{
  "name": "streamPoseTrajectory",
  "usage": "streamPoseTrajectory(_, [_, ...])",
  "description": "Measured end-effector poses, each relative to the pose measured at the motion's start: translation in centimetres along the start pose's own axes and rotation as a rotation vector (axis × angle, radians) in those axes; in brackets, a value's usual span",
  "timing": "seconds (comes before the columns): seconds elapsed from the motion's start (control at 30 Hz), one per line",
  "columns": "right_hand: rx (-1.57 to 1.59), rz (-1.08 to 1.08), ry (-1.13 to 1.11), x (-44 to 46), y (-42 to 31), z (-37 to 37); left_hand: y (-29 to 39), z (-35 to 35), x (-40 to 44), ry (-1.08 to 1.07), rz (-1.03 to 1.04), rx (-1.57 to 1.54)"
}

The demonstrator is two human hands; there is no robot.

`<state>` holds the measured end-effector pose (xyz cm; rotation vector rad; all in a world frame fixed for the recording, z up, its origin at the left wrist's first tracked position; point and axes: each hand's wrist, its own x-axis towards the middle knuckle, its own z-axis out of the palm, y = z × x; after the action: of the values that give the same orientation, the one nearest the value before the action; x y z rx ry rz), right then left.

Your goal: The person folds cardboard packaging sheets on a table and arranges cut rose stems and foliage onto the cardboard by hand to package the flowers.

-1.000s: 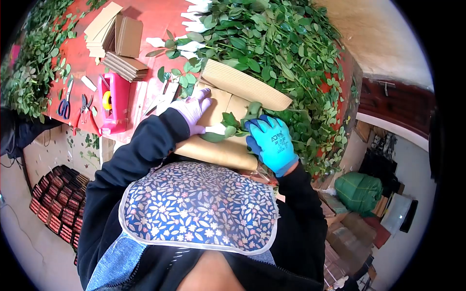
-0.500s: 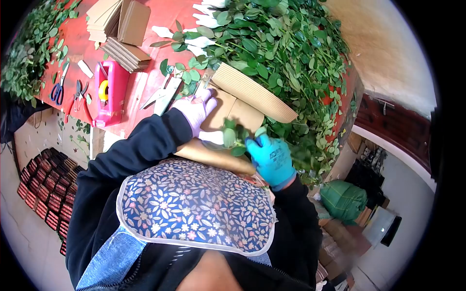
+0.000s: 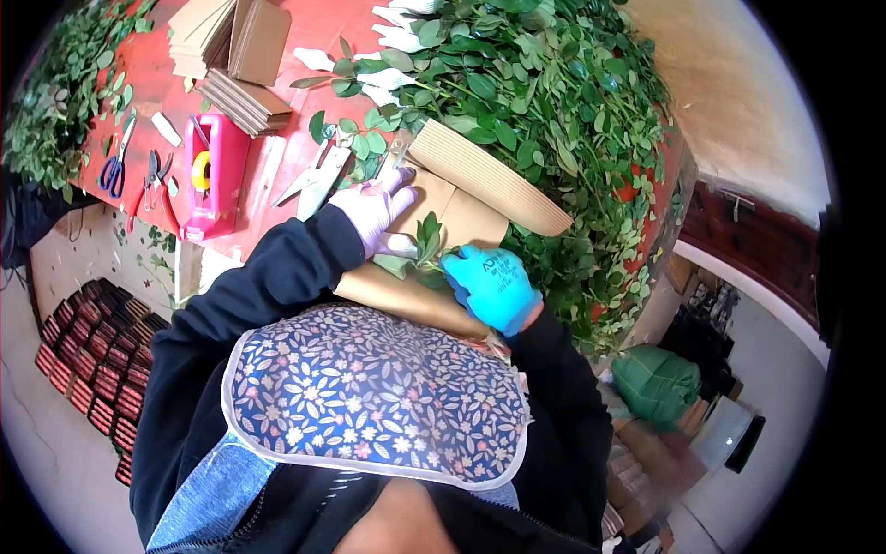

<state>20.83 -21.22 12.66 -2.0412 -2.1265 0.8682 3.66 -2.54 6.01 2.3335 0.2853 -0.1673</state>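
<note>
Gripping leafy stem [image 3: 428,238] w/ R hand [image 3: 494,288], L hand [image 3: 374,212] spread on cardboard [image 3: 466,214], red tbl [image 3: 318,26], foliage [image 3: 544,92], green bundle [image 3: 655,383] in rm

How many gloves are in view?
2: a lilac glove on the left hand, resting on corrugated cardboard, and a blue glove on the right hand, holding a leafy stem. Any under the foliage would be hidden.

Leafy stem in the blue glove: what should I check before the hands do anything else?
1. Right hand gripping the leafy stem: ok.
2. Left hand on the brown corrugated sheet: ok.
3. Sheet closed around the stem: not ok, it lies open.
4. Stem's lower end undamaged: cannot tell, the glove hides it.
5. Yellow roll in the pink tape dispenser: ok.
6. Red-handled pruning shears closed: not ok, handles spread.
</note>
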Motion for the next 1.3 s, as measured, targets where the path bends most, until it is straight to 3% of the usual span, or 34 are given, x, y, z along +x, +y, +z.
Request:
streamPoseTrajectory(0.17, [0.081,-0.006,-0.114,0.2,0.6,1.0,-0.9,0.3,-0.7,0.015,-0.004,-0.096])
streamPoseTrajectory(0.2, [0.103,-0.022,-0.131,0.2,0.6,1.0,-1.8,0.5,-0.7,0.129,0.141,-0.144])
streamPoseTrajectory(0.27, [0.141,0.005,-0.149,0.1,0.5,1.0,1.0,-3.6,-1.1,-0.092,-0.173,-0.411])
streamPoseTrajectory(0.37, [0.164,-0.004,-0.109,-0.1,0.8,1.0,-1.2,-1.6,-2.5,0.057,-0.225,-0.391])
streamPoseTrajectory(0.5, [0.135,-0.001,-0.127,-0.2,0.6,1.1,-0.4,-2.5,-2.5,0.028,-0.126,-0.165])
streamPoseTrajectory(0.77, [-0.026,0.003,0.002,-0.2,0.2,1.5,-0.7,-1.4,-2.3,0.092,-0.019,-0.202])
streamPoseTrajectory(0.87, [-0.011,0.008,-0.059,0.3,0.3,1.8,-1.0,-1.8,-1.5,0.086,0.047,-0.013])
streamPoseTrajectory(0.93, [0.029,-0.026,-0.08,0.4,0.5,2.1,-1.2,-1.4,-1.0,-0.125,0.157,-0.142])
streamPoseTrajectory(0.97, [0.028,-0.021,-0.078,0.4,0.7,2.2,-0.7,-1.2,-0.8,-0.23,0.051,-0.199])
streamPoseTrajectory(1.17, [-0.008,0.029,-0.118,1.1,0.1,1.5,-0.2,-1.4,0.8,-0.318,0.004,-0.142])
streamPoseTrajectory(1.23, [-0.05,-0.062,0.184,2.0,-0.3,0.8,-0.9,-0.4,1.0,-0.321,0.036,-0.11])
streamPoseTrajectory(1.3, [-0.008,-0.115,0.145,2.7,-0.4,1.6,-1.3,-0.3,1.1,-0.351,0.022,-0.143])
